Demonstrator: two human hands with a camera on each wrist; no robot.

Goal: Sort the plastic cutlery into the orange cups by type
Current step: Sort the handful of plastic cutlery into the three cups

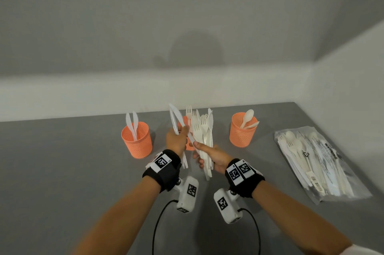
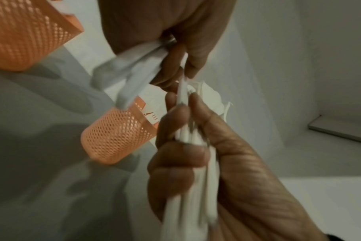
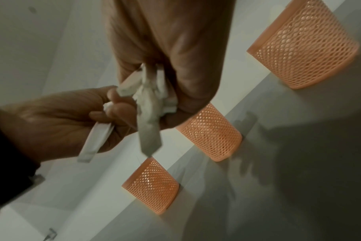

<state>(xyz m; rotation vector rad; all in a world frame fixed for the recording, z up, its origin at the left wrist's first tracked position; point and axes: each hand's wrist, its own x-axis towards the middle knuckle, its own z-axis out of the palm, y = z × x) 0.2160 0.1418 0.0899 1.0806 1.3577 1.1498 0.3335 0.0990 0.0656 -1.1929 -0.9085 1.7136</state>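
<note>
Three orange mesh cups stand in a row on the grey table. The left cup point(image 1: 136, 140) point(image 2: 27, 32) point(image 3: 153, 185) holds two white knives. The middle cup point(image 1: 184, 121) point(image 2: 115, 135) point(image 3: 210, 135), largely hidden behind my hands, holds forks. The right cup point(image 1: 243, 130) point(image 3: 305, 45) holds spoons. My left hand point(image 1: 182, 130) point(image 2: 175, 68) point(image 3: 105, 104) grips a few white knives point(image 1: 174, 119) point(image 2: 130, 73) point(image 3: 97, 141), and its fingertips touch one piece of the bundle. My right hand point(image 1: 199, 150) point(image 2: 183, 130) point(image 3: 155, 91) grips a mixed bundle of white cutlery point(image 1: 204, 132) point(image 2: 196, 187) point(image 3: 148, 114) upright in front of the middle cup.
A clear plastic bag point(image 1: 318, 161) with several more white cutlery pieces lies at the right, near the side wall. White walls close off the table at the back and right. Bare grey table surface point(image 1: 62, 171) lies to the left and near me.
</note>
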